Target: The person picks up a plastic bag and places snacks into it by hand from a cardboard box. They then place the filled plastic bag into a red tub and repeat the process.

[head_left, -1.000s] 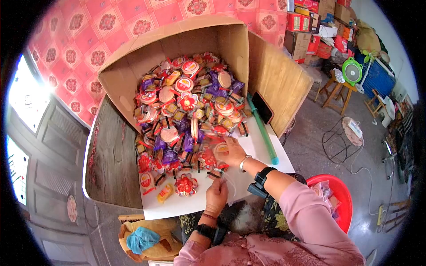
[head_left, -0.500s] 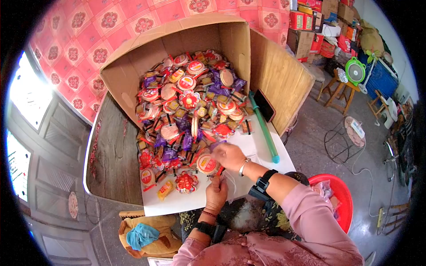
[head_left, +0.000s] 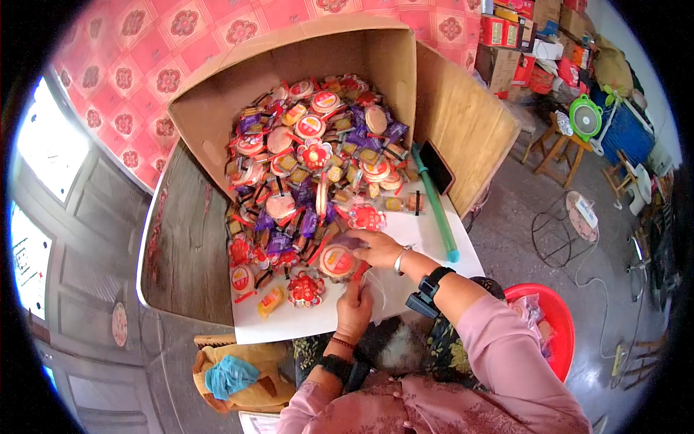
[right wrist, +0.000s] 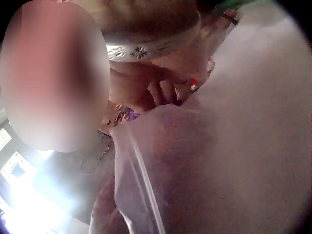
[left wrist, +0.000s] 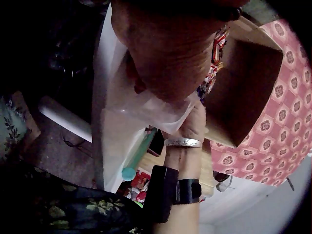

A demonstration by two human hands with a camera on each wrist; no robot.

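Note:
A clear plastic bag (head_left: 377, 289) hangs from my left hand (head_left: 354, 307), which grips it with the thumb up near the front of the white board (head_left: 260, 329). In the left wrist view the thin bag (left wrist: 156, 114) spreads out below that hand. My right hand (head_left: 379, 249), fingers curled, is just above the bag's top and holds a small purple-wrapped snack (head_left: 352, 241), mostly hidden by the fingers. Right by both hands lies a round snack packet (head_left: 337, 260) with a red and white label. A heap of wrapped snacks (head_left: 311, 155) spills out beyond them.
A cardboard box (head_left: 217, 94) on its side holds the heap. A green tube (head_left: 437, 217) and a phone (head_left: 437, 166) lie to the right. A red flower-shaped packet (head_left: 306, 289) and a yellow packet (head_left: 271, 301) lie front left. A red basin (head_left: 560, 325) stands on the floor.
My right hand has drawn back from the heap toward the bag with a purple snack. The round labelled packet now lies close to my left hand, which keeps hold of the bag.

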